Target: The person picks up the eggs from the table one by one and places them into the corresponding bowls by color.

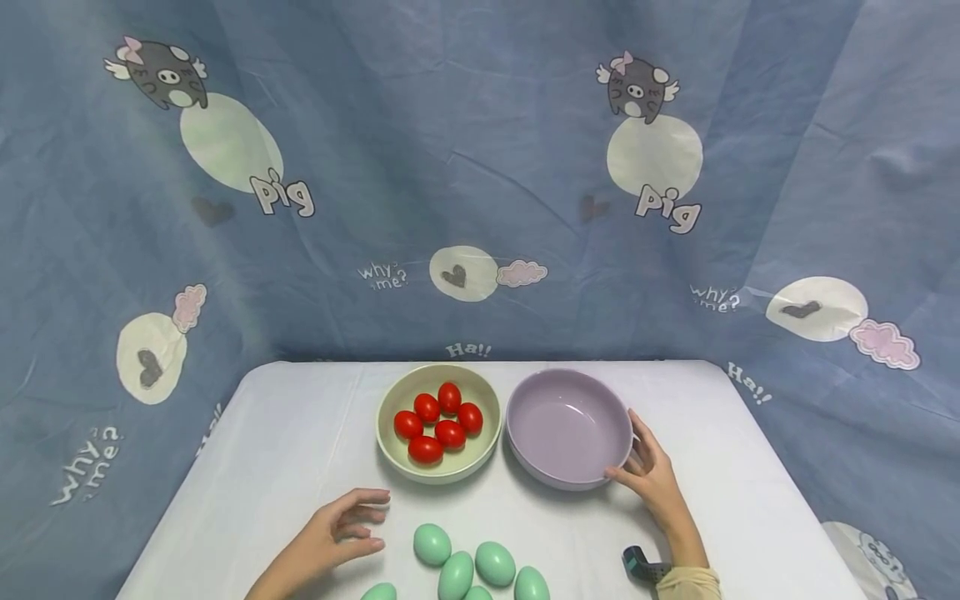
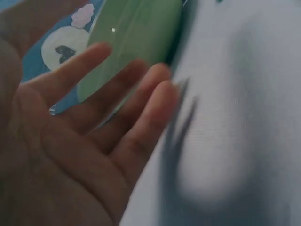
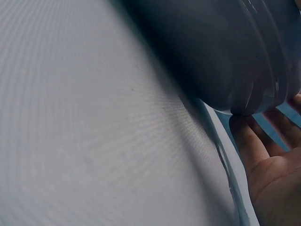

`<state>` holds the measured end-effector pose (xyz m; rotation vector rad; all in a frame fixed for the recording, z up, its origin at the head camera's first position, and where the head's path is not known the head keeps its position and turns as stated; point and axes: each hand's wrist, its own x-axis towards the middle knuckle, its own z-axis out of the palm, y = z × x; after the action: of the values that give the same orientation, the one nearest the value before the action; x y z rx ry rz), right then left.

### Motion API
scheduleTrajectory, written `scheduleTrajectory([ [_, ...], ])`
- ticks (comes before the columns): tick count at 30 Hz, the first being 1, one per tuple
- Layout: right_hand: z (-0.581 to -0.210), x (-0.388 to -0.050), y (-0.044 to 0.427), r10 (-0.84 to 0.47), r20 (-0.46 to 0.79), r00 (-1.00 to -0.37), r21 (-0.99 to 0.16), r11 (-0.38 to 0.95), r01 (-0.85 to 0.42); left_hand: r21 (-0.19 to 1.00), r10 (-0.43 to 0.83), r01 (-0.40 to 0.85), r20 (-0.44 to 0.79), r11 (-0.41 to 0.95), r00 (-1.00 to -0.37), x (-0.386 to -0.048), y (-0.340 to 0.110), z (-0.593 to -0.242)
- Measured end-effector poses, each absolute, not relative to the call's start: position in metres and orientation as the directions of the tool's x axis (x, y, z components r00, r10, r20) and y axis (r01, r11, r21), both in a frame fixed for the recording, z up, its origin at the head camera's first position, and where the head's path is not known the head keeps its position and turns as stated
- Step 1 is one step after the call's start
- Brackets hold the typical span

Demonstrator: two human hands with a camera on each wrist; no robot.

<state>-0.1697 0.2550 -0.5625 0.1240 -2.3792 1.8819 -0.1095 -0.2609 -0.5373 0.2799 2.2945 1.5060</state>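
A lilac bowl (image 1: 570,429) stands right of centre on the table. My right hand (image 1: 654,475) is at its right side, thumb and fingers spread along the outer wall. In the right wrist view, fingertips (image 3: 242,123) touch the lower part of the bowl (image 3: 221,56). Left of it stands a pale green bowl (image 1: 435,477) with several glossy red egg-shaped pieces (image 1: 426,450) in it. My left hand (image 1: 326,537) hovers in front of that bowl, holding nothing, its fingers apart. Several mint-green eggs (image 1: 495,563) lie just right of the left hand.
A white cloth covers the table (image 1: 300,433). A blue printed curtain (image 1: 480,167) hangs behind it and along both sides. The two bowls stand side by side near the back edge. A dark band with a small device (image 1: 641,567) is at the right wrist.
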Motion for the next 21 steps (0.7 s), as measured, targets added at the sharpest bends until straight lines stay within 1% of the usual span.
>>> scheduleTrajectory([
  [3, -0.561, -0.169, 0.254, -0.001, 0.139, -0.99, -0.962, 0.238, -0.136, 0.893, 0.446, -0.083, -0.299, 0.442, -0.843, -0.099, -0.262, -0.528],
  [6, -0.559, -0.169, 0.254, -0.006, 0.148, -0.989, -0.96, 0.239, -0.146, 0.88, 0.519, -0.15, -0.395, 0.451, -0.758, -0.09, -0.261, -0.523],
  [7, -0.559, -0.169, 0.254, -0.006, 0.152, -0.988, -0.96, 0.236, -0.149, 0.885, 0.55, -0.126, -0.384, 0.448, -0.742, -0.088, -0.259, -0.523],
  [9, -0.559, -0.169, 0.254, -0.005, 0.155, -0.988, -0.96, 0.234, -0.152, 0.913, 0.615, -0.057, -0.317, 0.404, -0.722, -0.085, -0.256, -0.525],
  [13, -0.558, -0.169, 0.254, 0.0, 0.148, -0.989, -0.962, 0.231, -0.144, 0.938, 0.727, 0.151, -0.134, 0.312, -0.673, -0.084, -0.254, -0.532],
  [17, -0.559, -0.168, 0.253, 0.005, 0.141, -0.99, -0.962, 0.235, -0.136, 0.939, 0.77, 0.188, -0.111, 0.288, -0.628, -0.085, -0.255, -0.538],
  [19, -0.559, -0.167, 0.253, 0.005, 0.137, -0.991, -0.962, 0.237, -0.132, 0.943, 0.778, 0.179, -0.113, 0.279, -0.618, -0.084, -0.255, -0.539],
  [20, -0.559, -0.168, 0.253, 0.004, 0.139, -0.99, -0.962, 0.236, -0.134, 0.935, 0.787, 0.224, -0.086, 0.276, -0.611, -0.086, -0.256, -0.54],
  [21, -0.559, -0.168, 0.253, 0.001, 0.138, -0.99, -0.962, 0.238, -0.134, 0.94, 0.792, 0.211, -0.091, 0.269, -0.604, -0.085, -0.257, -0.54],
])
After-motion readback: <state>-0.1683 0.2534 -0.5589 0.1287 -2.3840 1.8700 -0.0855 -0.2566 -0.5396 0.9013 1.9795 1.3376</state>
